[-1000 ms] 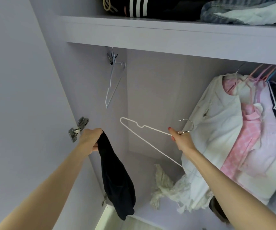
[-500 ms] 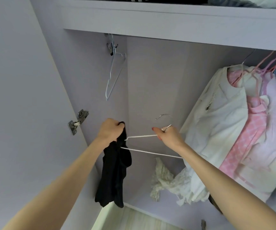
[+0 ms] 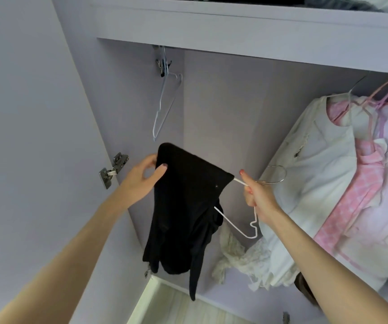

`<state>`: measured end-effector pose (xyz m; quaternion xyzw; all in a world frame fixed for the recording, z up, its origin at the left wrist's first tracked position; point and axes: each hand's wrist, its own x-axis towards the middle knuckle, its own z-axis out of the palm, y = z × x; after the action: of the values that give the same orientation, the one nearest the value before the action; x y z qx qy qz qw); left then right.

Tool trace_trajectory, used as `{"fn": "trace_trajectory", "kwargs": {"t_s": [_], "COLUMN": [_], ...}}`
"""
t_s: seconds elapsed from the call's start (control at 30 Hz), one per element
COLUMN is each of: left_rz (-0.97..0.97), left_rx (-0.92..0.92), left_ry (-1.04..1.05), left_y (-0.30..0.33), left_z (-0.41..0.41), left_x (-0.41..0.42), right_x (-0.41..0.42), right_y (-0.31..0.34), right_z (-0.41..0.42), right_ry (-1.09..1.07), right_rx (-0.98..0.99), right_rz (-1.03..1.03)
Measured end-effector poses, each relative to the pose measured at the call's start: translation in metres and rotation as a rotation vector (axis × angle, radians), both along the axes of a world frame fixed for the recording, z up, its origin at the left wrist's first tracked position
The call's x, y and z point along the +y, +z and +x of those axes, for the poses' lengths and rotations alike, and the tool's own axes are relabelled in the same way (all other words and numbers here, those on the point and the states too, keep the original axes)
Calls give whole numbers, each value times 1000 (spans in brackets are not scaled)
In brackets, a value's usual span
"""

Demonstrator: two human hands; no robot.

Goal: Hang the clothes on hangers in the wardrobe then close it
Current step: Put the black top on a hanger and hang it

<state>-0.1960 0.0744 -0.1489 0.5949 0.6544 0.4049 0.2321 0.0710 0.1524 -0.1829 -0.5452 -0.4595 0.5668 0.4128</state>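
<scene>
The person is threading a black garment (image 3: 186, 206) onto a white wire hanger (image 3: 239, 224), held in front of the open wardrobe (image 3: 211, 101) near the centre of the head view. The left hand (image 3: 142, 181) is pinching the garment's upper edge at about nine o'clock from the cloth, thumb in front and the other fingers curled behind the fabric. The right hand (image 3: 258, 195), at three o'clock from the garment, is gripping the hanger just below its metal hook (image 3: 276, 176), fingers closed round the wire. One shoulder of the hanger is already inside the cloth; the other shoulder and the bottom bar are sticking out bare toward five o'clock, so the garment is sitting on one side only, by my reading.

To do this well, the right hand should be keeping the hanger steady and level while the left hand is drawing the opening across toward the bare shoulder, spreading the fabric rather than bunching it. The cloth looks soft and limp, with one long strip dangling toward six o'clock, so it is likely to slide off the thin wire if the hanger tips.

A spare pale blue hanger (image 3: 166, 106) is hanging at twelve o'clock, and the white and pink clothes (image 3: 328, 178) are crowding the space at three o'clock; free room for hanging looks to lie between them.
</scene>
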Motion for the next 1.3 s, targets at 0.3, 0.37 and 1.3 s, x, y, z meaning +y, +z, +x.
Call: {"fn": "trace_trajectory", "kwargs": {"t_s": [0.3,0.37,1.3], "left_rz": [87,-49,227], "left_rx": [-212,-128,903], "left_ry": [-107,-149,-215], "left_y": [24,22,55], "left_z": [11,25,53], "left_x": [13,19,42], "right_x": [5,5,14], "right_y": [3,4,55], "right_z": [19,15,-48], "right_ry": [-39,-42,-60], "right_rx": [211,214,-129], "right_rz": [-57,-49,226]}}
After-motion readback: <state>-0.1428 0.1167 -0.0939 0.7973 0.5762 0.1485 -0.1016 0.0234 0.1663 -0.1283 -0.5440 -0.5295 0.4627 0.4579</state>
